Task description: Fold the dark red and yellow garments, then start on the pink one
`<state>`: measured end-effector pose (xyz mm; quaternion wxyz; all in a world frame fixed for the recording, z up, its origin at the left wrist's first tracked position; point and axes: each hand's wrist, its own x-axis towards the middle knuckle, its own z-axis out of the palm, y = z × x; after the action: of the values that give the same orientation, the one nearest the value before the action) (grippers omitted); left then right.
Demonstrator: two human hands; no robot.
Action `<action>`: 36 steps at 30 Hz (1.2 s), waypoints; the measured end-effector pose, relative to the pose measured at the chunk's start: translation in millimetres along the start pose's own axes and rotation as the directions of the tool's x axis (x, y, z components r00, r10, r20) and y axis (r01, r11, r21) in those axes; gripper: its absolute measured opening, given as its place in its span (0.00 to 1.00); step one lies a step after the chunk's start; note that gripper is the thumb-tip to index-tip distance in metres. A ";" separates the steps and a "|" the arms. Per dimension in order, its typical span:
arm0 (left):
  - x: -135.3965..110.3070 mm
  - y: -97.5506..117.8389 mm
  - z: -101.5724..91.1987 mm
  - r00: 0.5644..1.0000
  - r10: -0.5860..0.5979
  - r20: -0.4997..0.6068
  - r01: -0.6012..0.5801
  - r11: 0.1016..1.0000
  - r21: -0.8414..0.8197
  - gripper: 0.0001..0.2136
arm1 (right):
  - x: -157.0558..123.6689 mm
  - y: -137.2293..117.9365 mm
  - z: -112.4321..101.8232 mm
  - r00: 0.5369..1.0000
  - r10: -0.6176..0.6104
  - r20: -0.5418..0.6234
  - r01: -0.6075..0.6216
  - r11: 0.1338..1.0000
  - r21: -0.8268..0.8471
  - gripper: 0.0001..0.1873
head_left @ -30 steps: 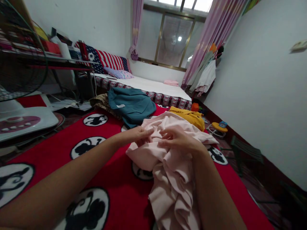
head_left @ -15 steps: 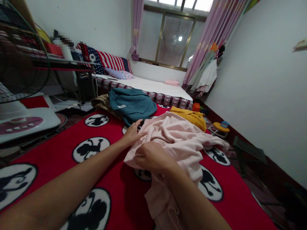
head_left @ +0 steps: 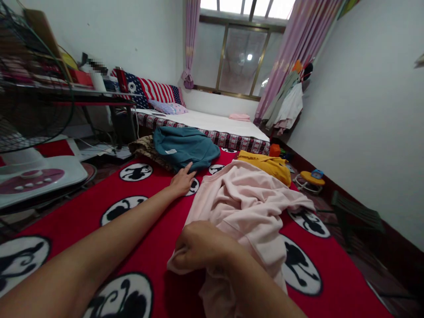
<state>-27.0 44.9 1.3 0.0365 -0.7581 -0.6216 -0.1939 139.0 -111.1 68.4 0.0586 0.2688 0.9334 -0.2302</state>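
A crumpled pale pink long-sleeved top point(head_left: 245, 194) lies spread over a red blanket point(head_left: 159, 225) with black-and-white round prints. My right hand point(head_left: 202, 247) is closed on the near left edge of the top, pinching the fabric. My left hand point(head_left: 182, 180) rests on the blanket left of the top, fingers spread and holding nothing. Its fingertips are close to a teal garment point(head_left: 188, 148) with a white label; whether they touch it I cannot tell. Behind the pink top lies a mustard yellow garment point(head_left: 265, 164).
A patterned brown cloth point(head_left: 145, 150) lies beside the teal garment. At the left stands a fan point(head_left: 39, 176), with a cluttered desk point(head_left: 99, 93) behind it. A bed point(head_left: 205, 121) lies beyond. A yellow stool point(head_left: 311, 177) and a dark folding stool point(head_left: 357, 214) stand on the right.
My left hand has moved off the pink top, up and left onto the blanket. My right hand has drawn the top's edge slightly toward me and left.
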 end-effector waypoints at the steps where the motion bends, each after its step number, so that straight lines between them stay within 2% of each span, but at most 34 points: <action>1: 7.2 0.1 1.1 1.000 0.001 0.000 0.000 1.000 0.007 0.19 | -0.4 -0.7 0.2 1.000 0.006 -0.001 -0.006 1.000 -0.001 0.16; 10: 64.7 3.0 6.5 0.997 -0.072 0.036 0.068 0.991 0.112 0.21 | 3.1 3.5 3.2 1.000 0.009 0.018 -0.011 0.998 0.067 0.17; 13: 78.6 14.1 -2.3 0.990 -0.109 0.093 0.095 0.985 0.145 0.20 | 6.1 6.5 4.7 1.000 0.005 0.031 -0.007 0.997 0.072 0.18; 16: 86.4 37.0 -20.5 0.977 -0.137 0.164 0.109 0.979 0.173 0.18 | 6.4 6.3 4.1 1.000 -0.006 0.028 0.004 0.998 0.058 0.17; 19: 77.1 67.4 -35.9 0.978 -0.131 0.163 0.100 0.978 0.184 0.18 | 4.5 3.7 2.2 1.000 -0.007 0.027 0.006 0.999 0.051 0.16; 21: 59.2 85.3 -36.5 0.987 -0.090 0.136 0.069 0.986 0.150 0.21 | 3.6 2.5 1.6 1.000 -0.005 0.025 0.004 0.999 0.041 0.17; 24: 25.1 101.2 -21.6 0.993 -0.003 0.121 -0.006 0.997 0.071 0.24 | 5.8 4.0 2.9 1.000 -0.013 0.011 0.013 1.000 0.017 0.17; 28: -2.2 104.1 -1.2 0.991 0.067 0.112 -0.070 0.997 0.027 0.18 | 8.8 4.8 6.4 0.999 -0.040 -0.021 0.039 0.999 -0.017 0.16; 30: -3.8 96.9 -2.4 0.990 0.060 0.129 -0.062 0.998 0.008 0.16 | 1.4 -2.2 8.3 0.996 -0.029 -0.090 0.025 0.998 -0.051 0.16; 32: -2.4 82.0 -10.8 0.989 0.035 0.140 -0.038 0.999 0.014 0.16 | -17.0 -15.0 12.2 0.970 -0.003 -0.242 -0.025 0.993 -0.111 0.14; 34: -3.3 61.0 -22.1 0.989 0.006 0.147 -0.012 0.999 0.036 0.16 | -46.0 -27.9 20.7 0.901 0.011 -0.434 -0.100 0.978 -0.183 0.17; 36: -9.5 39.4 -32.3 0.986 -0.022 0.163 0.011 0.998 0.066 0.16 | -80.3 -32.7 36.1 0.807 0.020 -0.590 -0.191 0.954 -0.229 0.29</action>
<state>1.2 17.7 35.2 0.0085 -0.7647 -0.6347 -0.1110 189.4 -190.4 68.1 -0.1793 0.3673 0.9126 -0.0003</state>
